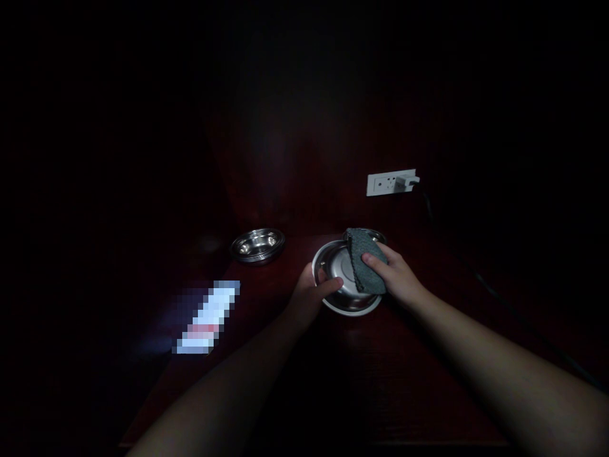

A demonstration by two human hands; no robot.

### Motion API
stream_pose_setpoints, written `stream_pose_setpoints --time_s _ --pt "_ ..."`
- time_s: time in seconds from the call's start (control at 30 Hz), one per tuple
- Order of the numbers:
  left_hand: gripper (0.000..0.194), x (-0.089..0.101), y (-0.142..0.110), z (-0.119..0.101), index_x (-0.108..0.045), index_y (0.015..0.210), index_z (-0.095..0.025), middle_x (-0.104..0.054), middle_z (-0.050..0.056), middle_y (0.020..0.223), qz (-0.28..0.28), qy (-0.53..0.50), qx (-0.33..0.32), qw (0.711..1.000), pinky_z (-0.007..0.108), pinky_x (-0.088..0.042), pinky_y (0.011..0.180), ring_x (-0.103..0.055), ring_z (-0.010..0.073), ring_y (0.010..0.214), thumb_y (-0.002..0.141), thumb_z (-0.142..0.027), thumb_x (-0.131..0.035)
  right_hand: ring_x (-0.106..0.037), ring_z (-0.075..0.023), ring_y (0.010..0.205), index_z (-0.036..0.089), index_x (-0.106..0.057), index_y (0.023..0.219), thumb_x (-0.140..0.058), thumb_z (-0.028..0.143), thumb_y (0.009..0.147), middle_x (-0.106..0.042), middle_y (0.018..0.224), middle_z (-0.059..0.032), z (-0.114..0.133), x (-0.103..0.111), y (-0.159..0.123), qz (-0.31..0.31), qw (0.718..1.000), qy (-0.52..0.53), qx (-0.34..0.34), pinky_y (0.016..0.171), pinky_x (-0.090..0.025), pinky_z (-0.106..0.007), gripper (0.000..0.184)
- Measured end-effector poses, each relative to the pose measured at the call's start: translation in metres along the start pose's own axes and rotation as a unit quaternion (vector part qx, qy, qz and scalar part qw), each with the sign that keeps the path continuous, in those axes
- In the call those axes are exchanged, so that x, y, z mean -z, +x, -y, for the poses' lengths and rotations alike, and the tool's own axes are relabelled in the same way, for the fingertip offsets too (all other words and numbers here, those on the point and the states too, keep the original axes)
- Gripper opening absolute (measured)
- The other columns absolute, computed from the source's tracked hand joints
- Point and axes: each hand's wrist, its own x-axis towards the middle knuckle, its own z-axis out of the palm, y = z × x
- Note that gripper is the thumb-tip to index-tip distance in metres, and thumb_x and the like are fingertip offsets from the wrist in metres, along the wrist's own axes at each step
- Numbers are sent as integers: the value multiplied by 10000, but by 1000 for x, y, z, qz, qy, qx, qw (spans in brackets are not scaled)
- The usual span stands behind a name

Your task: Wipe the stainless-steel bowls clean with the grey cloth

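A shiny metal bowl [340, 270] is tilted toward me above the dark red table. My left hand [314, 289] grips its left rim, thumb inside and fingers behind. In my right hand [397, 273] is a folded grey-green cloth [366, 263], its thumb lying on top. The cloth covers the bowl's right side and rim. Behind the cloth, part of another metal bowl [378, 235] shows; the rest of it is hidden.
Nested metal bowls [259, 244] stand at the back left of the table [380, 381]. A bright, pixelated rectangle [209, 317] lies at the left. On the back wall is a white socket panel [383, 184] with a plug [406, 182] and dark cable. The surroundings are very dark.
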Motion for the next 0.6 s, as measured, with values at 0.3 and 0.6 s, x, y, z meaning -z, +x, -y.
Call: stream_pose_setpoints --time_s 0.3,0.6 --pt "588 3 1 7 -547 1153 -150 -644 118 1137 -21 7 4 1000 455 -423 944 -582 305 1082 612 -211 -770 -645 -222 780 181 -639 981 -709 477 693 -696 870 -47 4 -2 0 -9 1000 -16 -2 703 -508 -343 419" --pt "607 0 0 6 -537 1169 -155 -637 115 1143 -23 1 12 1000 460 -423 942 -581 306 1080 609 -210 -766 -639 -213 771 179 -638 990 -713 467 696 -691 866 -42 2 0 1 -9 1000 -22 4 706 -505 -339 418"
